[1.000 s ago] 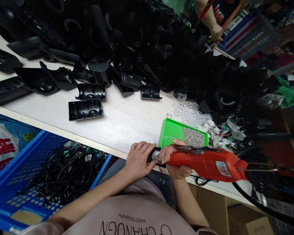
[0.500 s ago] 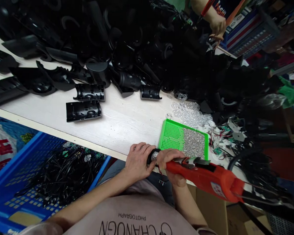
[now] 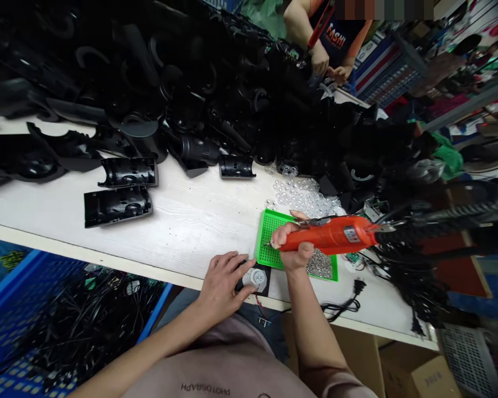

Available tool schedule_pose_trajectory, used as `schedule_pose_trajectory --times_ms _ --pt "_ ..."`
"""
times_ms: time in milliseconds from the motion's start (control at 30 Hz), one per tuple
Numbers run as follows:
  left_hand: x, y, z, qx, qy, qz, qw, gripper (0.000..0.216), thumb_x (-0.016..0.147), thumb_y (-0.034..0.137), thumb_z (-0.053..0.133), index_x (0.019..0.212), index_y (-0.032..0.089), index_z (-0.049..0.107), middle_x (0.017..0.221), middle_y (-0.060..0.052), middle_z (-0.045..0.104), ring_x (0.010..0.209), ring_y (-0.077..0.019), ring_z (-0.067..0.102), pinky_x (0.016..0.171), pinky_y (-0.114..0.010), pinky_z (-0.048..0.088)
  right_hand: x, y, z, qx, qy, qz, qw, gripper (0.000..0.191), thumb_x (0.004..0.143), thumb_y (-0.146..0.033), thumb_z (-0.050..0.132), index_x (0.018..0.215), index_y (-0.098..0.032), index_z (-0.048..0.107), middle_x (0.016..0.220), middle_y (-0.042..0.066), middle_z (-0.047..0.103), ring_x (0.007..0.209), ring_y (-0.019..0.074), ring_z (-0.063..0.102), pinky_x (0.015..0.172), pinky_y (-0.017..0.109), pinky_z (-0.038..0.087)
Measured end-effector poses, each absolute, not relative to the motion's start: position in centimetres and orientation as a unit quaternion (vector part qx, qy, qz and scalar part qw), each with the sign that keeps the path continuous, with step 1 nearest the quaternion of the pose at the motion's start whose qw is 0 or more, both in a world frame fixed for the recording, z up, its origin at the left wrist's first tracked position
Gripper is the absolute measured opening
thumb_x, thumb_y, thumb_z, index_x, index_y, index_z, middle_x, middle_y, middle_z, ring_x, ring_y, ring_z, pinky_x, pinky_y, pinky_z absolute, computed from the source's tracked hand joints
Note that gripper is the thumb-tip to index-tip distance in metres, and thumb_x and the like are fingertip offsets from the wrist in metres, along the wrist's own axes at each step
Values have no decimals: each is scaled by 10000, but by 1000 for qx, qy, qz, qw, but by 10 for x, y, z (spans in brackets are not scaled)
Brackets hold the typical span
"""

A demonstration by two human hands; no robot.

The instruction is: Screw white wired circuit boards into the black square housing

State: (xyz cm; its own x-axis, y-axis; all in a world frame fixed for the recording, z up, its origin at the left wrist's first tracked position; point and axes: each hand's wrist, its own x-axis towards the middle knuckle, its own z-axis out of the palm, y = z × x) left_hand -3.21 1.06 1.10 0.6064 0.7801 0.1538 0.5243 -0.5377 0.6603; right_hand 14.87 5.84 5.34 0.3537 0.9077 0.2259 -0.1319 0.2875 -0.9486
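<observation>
My right hand (image 3: 292,247) is closed round the front of an orange electric screwdriver (image 3: 336,235) and holds it level, its tip over the left part of a green screw tray (image 3: 274,232). A patch of small silver screws (image 3: 320,265) lies in the tray, below the tool. My left hand (image 3: 222,284) rests at the table's front edge with its fingers curled on a small black part (image 3: 255,278) with a round grey face. Red and black wires trail from that part over the edge.
A big heap of black plastic housings (image 3: 191,72) covers the far table. Two loose shells (image 3: 117,204) lie at left, clear beads (image 3: 305,193) behind the tray. A blue crate of cables (image 3: 66,326) stands lower left. Another person's hands (image 3: 327,63) work at the far side.
My right hand lifted the screwdriver off the small part and moved it up to the green tray. My left hand stayed on the part. The view shifted left.
</observation>
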Motion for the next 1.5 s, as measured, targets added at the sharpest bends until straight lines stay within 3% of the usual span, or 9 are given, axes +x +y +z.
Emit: schedule_pose_trajectory --times_ms 267,433,633,800,1100,1333,1500 --pt "-31 11 6 845 393 198 303 434 896 401 562 1312 282 534 1250 -64 613 1131 -258 516 906 -426 386 149 60 40 -467 -429 411 655 573 594 -719 629 896 -243 527 455 -98 426 342 111 376 360 259 331" --pt "-30 11 9 846 398 197 294 418 896 398 559 1297 277 548 1234 -66 619 1120 -258 524 915 -427 382 149 57 62 -472 -412 390 675 652 601 -706 645 1057 -252 537 475 -98 440 335 115 379 362 265 329" --pt "-29 12 11 848 398 200 286 420 900 397 557 1298 266 546 1235 -66 620 1118 -258 530 904 -426 380 144 11 114 -460 -404 336 716 700 701 -823 448 1172 -312 536 474 -91 412 317 117 338 382 294 363" --pt "-29 11 8 849 392 212 283 421 899 393 560 1300 266 541 1230 -59 624 1118 -249 528 917 -422 370 130 -14 92 -449 -422 333 714 601 709 -752 558 1100 -298 599 492 -85 418 350 106 366 390 269 364" --pt "-30 9 7 849 395 214 277 425 902 409 551 1305 274 532 1236 -54 619 1123 -248 522 923 -425 366 126 -13 77 -470 -406 351 701 641 663 -782 563 1032 -259 610 469 -88 417 338 112 365 379 272 371" --pt "-28 7 5 847 403 206 279 423 911 420 529 1309 280 530 1253 -59 609 1103 -251 533 904 -425 363 123 -17 69 -451 -434 368 688 400 730 -655 606 863 -281 559 489 -86 443 363 121 394 399 261 359" --pt "-26 8 6 845 410 190 287 407 907 417 532 1292 284 541 1253 -60 606 1090 -253 536 872 -422 372 125 -18 68 -431 -462 403 662 367 737 -611 638 784 -259 545 501 -67 473 389 124 422 417 269 368"
